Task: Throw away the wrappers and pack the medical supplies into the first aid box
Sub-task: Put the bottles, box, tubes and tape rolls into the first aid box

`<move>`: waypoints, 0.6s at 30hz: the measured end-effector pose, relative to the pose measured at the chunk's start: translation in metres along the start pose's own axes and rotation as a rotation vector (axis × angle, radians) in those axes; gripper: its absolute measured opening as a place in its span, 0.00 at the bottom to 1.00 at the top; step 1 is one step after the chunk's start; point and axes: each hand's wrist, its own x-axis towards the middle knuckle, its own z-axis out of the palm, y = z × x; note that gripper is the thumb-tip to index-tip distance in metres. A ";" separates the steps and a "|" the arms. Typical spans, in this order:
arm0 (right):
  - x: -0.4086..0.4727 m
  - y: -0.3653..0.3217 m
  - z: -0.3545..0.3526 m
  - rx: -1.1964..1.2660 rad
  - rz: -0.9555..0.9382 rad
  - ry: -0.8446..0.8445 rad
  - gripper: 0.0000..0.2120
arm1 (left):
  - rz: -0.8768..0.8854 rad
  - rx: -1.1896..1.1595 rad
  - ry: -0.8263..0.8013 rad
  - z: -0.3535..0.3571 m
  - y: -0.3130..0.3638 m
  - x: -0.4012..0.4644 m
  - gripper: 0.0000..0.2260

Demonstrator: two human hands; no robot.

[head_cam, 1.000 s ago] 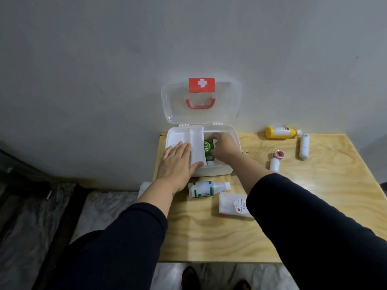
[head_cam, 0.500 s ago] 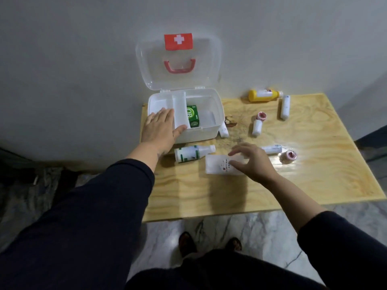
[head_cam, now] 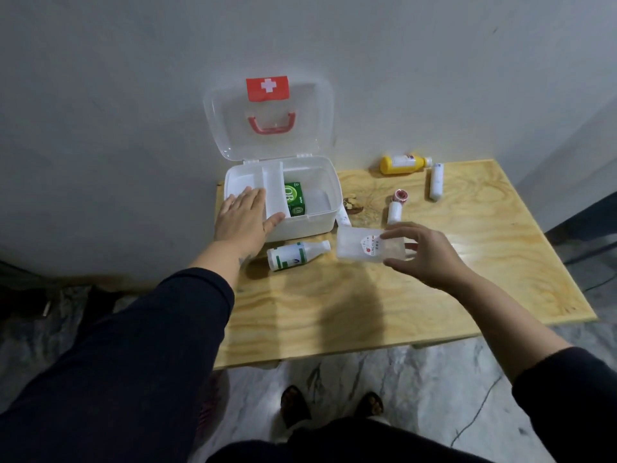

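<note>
At frame centre, the right hand (head_cam: 422,253) is gripping a translucent packet (head_cam: 365,245) above the bench (head_cam: 434,295), seemingly bound for the first aid box (head_cam: 320,218), which the flat, unclenched left hand (head_cam: 245,218) is steadying

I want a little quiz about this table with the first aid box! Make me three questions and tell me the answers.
1. True or false: the first aid box has its lid shut.
2. What is inside the box? A) the yellow bottle B) the green carton C) the tape roll
3. What is the right hand holding?

Key:
1. False. The lid stands open against the wall.
2. B. The green carton is inside; the yellow bottle and tape roll lie on the table.
3. A clear flat packet with a red and white label, lifted beside the white bottle. The left hand rests on the box.
</note>
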 end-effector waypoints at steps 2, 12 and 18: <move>0.010 -0.011 -0.017 0.004 -0.016 0.029 0.20 | 0.009 0.005 -0.009 -0.001 0.000 0.000 0.34; 0.103 -0.072 -0.003 -0.328 -0.134 0.058 0.19 | 0.014 0.023 0.001 -0.002 0.001 0.000 0.35; 0.138 -0.087 0.034 -0.420 -0.139 -0.070 0.20 | 0.015 -0.008 0.006 -0.001 0.001 -0.001 0.34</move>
